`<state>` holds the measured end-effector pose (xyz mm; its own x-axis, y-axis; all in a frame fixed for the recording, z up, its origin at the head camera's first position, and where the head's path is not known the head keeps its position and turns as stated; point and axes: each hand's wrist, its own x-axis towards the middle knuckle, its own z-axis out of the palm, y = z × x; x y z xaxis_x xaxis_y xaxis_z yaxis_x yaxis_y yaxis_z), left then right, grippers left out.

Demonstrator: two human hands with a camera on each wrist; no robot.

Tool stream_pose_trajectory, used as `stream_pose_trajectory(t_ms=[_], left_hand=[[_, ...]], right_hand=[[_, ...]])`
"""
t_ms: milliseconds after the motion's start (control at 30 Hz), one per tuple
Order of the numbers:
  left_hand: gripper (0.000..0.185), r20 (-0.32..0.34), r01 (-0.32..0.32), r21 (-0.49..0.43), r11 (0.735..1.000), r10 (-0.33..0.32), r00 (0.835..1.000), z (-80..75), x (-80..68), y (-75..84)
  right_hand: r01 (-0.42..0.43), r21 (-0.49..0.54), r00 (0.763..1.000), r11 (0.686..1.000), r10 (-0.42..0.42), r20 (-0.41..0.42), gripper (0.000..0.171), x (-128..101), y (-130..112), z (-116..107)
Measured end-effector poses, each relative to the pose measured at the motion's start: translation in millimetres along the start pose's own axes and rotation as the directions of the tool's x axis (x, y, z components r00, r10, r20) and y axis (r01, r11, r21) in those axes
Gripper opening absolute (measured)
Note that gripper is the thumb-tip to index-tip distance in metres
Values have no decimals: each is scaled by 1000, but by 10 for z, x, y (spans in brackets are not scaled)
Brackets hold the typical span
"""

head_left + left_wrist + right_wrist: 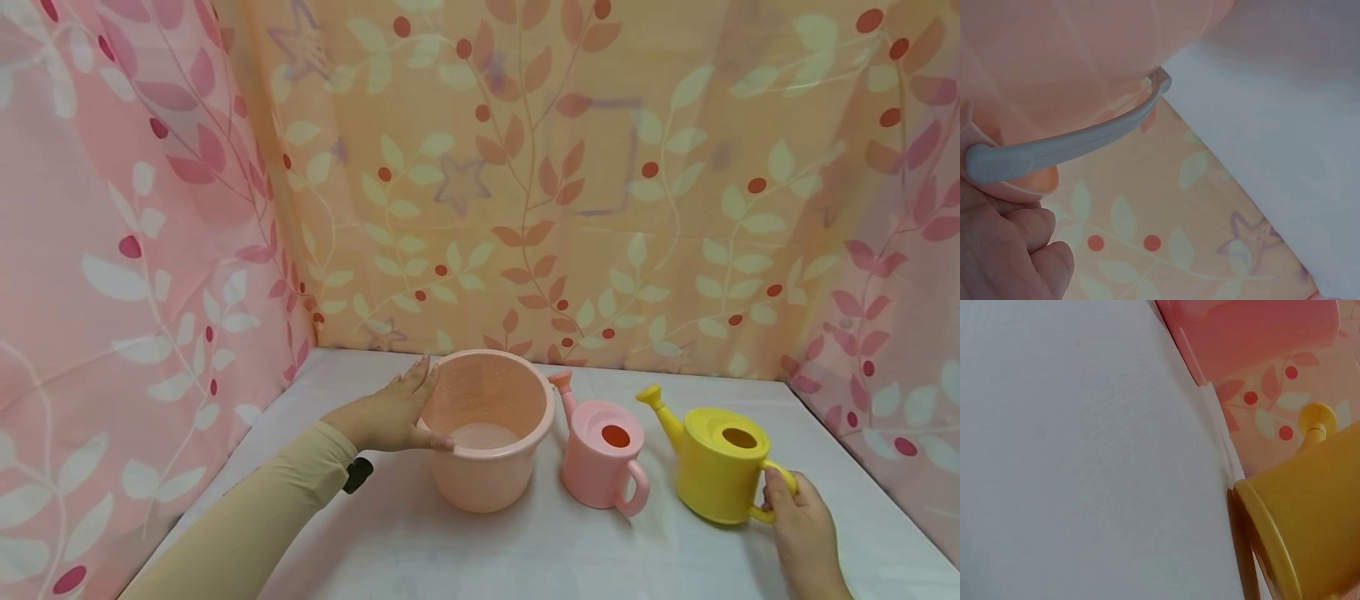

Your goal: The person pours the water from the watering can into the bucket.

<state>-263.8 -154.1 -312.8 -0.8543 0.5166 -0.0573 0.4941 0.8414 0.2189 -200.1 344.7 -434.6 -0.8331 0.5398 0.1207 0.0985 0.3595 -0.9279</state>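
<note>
Left hand (390,412): grips bucket (483,486) at rim (491,454).
Right hand (806,527): grips yellow can (712,479) by handle (782,474).
Pink can (588,468): untouched on tabletop (420,554), between bucket and yellow can.
Grips: both made; release seemingly left.

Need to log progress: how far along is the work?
Looks done: the left hand rests on the bucket. In hand: the right hand grips the yellow watering can by its handle. Possibly left: moving that can, which is apart from the bucket, and the pink watering can, which neither hand touches.
</note>
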Motion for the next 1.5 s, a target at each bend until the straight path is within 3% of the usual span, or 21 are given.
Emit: stream_pose_trajectory(t_ms=[333, 567, 800, 1333, 1500], left_hand=[[120, -5, -10, 0, 1000, 10, 1000, 10, 9, -8], [121, -6, -4, 5, 1000, 4, 1000, 8, 11, -23], [120, -12, -17, 20, 1000, 17, 1000, 11, 6, -13], [120, -12, -13, 31, 999, 14, 1000, 0, -11, -7], [120, -13, -18, 44, 999, 19, 1000, -3, -11, -1]], right_hand=[[9, -63, 998, 998, -13, -66, 41, -9, -132, -105], [20, 38, 995, 999, -16, -103, 36, 36, -401, -149], [32, 38, 995, 999, -28, -92, 34, 51, -623, -209], [203, 4, 979, 979, -203, 3, 27, -42, -1119, -272], [288, 16, 958, 958, -288, 16, 26, -45, -1237, -246]])
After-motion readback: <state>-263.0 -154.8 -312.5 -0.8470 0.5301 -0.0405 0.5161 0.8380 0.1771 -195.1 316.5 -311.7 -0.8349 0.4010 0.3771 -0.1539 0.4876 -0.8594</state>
